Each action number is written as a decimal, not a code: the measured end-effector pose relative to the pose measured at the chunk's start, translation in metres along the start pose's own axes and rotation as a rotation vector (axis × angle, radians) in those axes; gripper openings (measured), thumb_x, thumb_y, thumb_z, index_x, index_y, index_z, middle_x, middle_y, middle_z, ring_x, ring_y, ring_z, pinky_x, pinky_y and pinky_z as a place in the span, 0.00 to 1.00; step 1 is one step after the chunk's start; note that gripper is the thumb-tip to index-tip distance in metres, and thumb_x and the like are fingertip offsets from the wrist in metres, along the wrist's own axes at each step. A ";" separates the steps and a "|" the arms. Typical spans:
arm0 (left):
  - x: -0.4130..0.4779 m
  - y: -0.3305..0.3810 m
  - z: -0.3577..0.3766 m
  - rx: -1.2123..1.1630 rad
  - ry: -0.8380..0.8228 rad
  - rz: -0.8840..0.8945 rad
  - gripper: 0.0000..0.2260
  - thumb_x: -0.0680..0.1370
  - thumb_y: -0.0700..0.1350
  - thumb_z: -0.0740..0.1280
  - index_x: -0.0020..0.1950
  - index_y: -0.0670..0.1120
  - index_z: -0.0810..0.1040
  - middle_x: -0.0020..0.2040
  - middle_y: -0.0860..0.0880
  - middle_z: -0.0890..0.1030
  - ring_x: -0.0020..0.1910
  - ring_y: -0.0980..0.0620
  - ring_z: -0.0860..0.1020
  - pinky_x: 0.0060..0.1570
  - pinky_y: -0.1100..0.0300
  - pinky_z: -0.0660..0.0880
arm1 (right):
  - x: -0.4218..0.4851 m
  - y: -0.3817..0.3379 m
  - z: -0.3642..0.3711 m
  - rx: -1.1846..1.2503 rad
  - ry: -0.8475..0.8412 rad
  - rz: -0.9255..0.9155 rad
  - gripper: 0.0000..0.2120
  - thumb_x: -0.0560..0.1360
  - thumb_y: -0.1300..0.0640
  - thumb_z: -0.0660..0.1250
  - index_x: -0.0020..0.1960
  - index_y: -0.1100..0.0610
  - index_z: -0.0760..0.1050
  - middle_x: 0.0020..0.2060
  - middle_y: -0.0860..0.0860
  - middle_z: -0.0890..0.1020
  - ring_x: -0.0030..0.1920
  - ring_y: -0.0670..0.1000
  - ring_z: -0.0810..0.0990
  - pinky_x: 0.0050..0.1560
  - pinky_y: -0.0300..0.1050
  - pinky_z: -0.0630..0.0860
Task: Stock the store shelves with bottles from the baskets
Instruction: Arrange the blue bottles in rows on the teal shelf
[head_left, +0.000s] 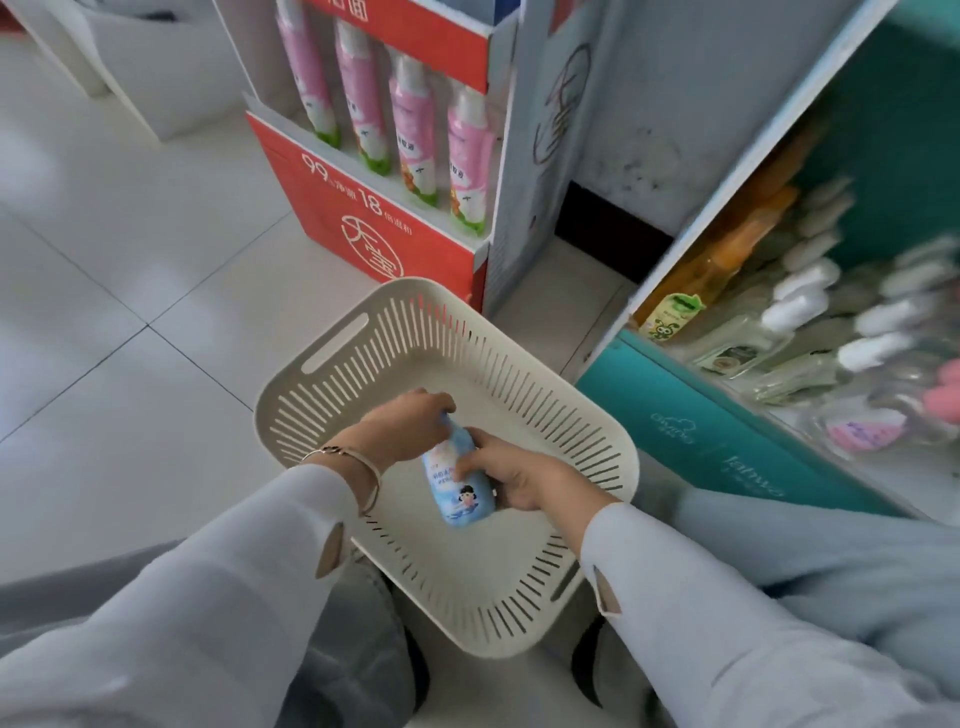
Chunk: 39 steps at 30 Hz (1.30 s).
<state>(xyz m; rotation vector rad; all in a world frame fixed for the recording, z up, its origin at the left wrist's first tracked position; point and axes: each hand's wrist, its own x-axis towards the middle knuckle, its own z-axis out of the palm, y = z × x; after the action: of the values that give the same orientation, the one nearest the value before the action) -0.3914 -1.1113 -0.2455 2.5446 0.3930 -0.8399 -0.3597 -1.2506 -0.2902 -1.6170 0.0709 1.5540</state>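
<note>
A light blue bottle (460, 486) with a cartoon label is held inside a cream slotted basket (395, 338) on the floor. My left hand (402, 426) grips the bottle's top end, which it hides. My right hand (511, 475) grips the bottle's body from the right. No other bottle shows in the basket. To the right stands a teal shelf (727, 441) stocked with several orange, clear and white-capped bottles (795, 306), blurred in this view.
A red cardboard display (363, 208) with several pink bottles (415, 124) stands behind the basket. A grey-white panel (649, 104) sits between it and the teal shelf. White floor tiles (130, 286) spread to the left. My knees lie below the basket.
</note>
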 end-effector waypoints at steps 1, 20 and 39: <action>-0.005 0.005 -0.005 -0.082 0.049 0.015 0.17 0.79 0.45 0.59 0.69 0.47 0.68 0.64 0.43 0.71 0.62 0.44 0.72 0.60 0.54 0.69 | -0.008 -0.004 -0.002 0.037 -0.005 -0.039 0.23 0.73 0.63 0.66 0.64 0.47 0.67 0.55 0.54 0.78 0.56 0.59 0.78 0.57 0.58 0.75; -0.149 0.164 -0.103 -0.658 0.240 0.301 0.24 0.71 0.38 0.72 0.63 0.49 0.66 0.49 0.51 0.76 0.51 0.51 0.77 0.51 0.54 0.78 | -0.247 -0.071 -0.053 0.250 0.200 -0.711 0.20 0.74 0.65 0.67 0.64 0.52 0.71 0.51 0.52 0.80 0.52 0.52 0.79 0.49 0.48 0.78; -0.224 0.383 -0.136 -0.515 0.651 0.822 0.27 0.70 0.38 0.72 0.66 0.46 0.66 0.50 0.52 0.76 0.49 0.53 0.77 0.44 0.66 0.74 | -0.456 -0.058 -0.111 -0.078 1.387 -1.065 0.31 0.66 0.49 0.76 0.64 0.54 0.69 0.49 0.48 0.78 0.50 0.50 0.78 0.50 0.43 0.76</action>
<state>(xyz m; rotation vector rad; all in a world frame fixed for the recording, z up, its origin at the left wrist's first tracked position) -0.3485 -1.4068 0.1090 2.1047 -0.2395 0.3598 -0.3394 -1.5113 0.1043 -1.9660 -0.1010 -0.4702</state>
